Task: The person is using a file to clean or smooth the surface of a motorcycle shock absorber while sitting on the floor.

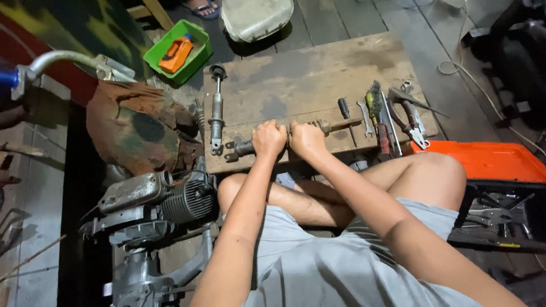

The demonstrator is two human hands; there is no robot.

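I sit cross-legged before a worn wooden board [318,74]. My left hand [268,140] and my right hand [305,140] are side by side, both clenched around a grey shock absorber [243,148] that lies along the board's near edge. Its mounting eye sticks out left of my left hand, and its thin end [324,126] pokes out right of my right hand. A second shock absorber [216,111] lies lengthwise on the board's left side, apart from my hands.
Screwdrivers, a wrench [364,116] and pliers [410,116] lie on the board's right. An open orange toolbox [489,160] stands at my right knee. A small engine [182,202] sits at my left. A green bin [179,51] stands beyond the board.
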